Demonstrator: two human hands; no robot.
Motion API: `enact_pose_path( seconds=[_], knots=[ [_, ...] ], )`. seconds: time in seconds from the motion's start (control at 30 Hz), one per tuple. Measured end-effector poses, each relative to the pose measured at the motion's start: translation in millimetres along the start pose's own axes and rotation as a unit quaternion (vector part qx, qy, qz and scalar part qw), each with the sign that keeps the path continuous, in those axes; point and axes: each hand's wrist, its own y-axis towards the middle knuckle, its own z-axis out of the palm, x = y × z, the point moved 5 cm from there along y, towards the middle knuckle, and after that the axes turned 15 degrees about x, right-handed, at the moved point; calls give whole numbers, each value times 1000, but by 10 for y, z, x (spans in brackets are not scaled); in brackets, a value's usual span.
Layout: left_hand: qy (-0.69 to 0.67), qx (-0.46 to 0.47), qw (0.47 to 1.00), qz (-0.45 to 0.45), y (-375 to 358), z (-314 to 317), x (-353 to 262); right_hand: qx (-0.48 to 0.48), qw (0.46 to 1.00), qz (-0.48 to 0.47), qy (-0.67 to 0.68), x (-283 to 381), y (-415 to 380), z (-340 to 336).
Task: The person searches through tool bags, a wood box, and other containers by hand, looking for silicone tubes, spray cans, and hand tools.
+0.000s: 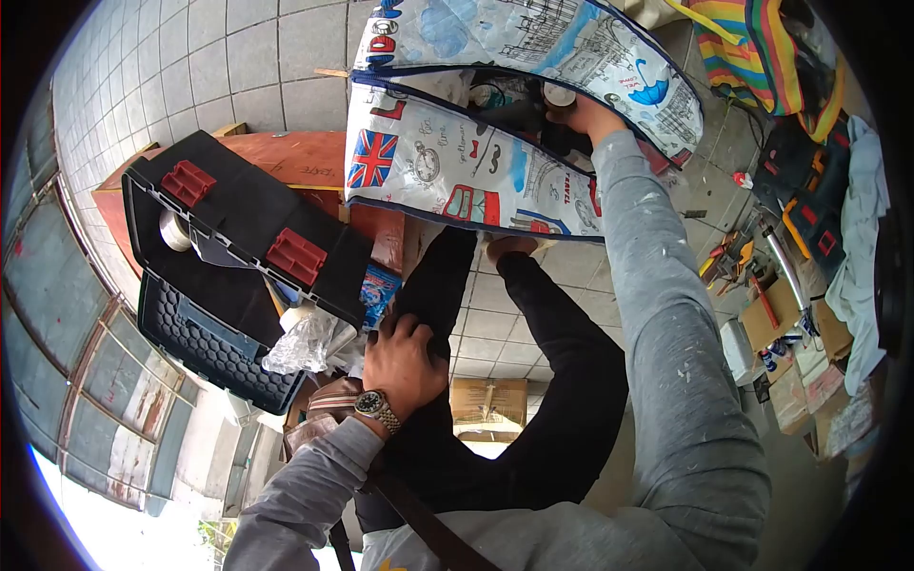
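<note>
My right hand [592, 118] reaches into the unzipped opening of a large white bag [447, 157] printed with London pictures and edged in dark blue. Its fingers are closed around a dark thing with a pale round end [560, 95], whose kind I cannot make out; part of the fingers is hidden. Other dark items lie in shadow inside the bag. My left hand [405, 366], with a metal watch on the wrist, rests on my thigh with fingers loosely spread and holds nothing.
A black toolbox [257, 224] with red latches stands tilted open on my left, near crumpled clear plastic [309, 341] and a blue packet [379, 293]. A cardboard box [488, 404] lies beneath me. Striped bag [747, 57] and scattered tools [728, 257] occupy the right side.
</note>
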Motion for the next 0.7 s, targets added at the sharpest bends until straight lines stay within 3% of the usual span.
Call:
enact_pose_path(
  seconds=[0.03, 0.07, 0.1, 0.17, 0.23, 0.7],
  knots=[
    [3, 4, 1000, -4, -18, 29, -8, 46, 993, -18, 108, 6, -71, -12],
    [0, 21, 1000, -16, -16, 55, -9, 102, 898, 2, 428, 152, -231, -64],
    [1, 20, 1000, -13, -30, 79, -6, 91, 708, 62, 698, 300, -414, -117],
    [4, 17, 1000, -3, -39, 117, -1, 128, 520, 56, 842, 533, -756, -301],
    [7, 25, 1000, -4, -53, 128, -28, 196, 469, 27, 860, 662, -1003, -314],
    [35, 29, 999, -10, -55, 183, -25, 169, 479, 57, 859, 900, -1552, -519]
  ],
)
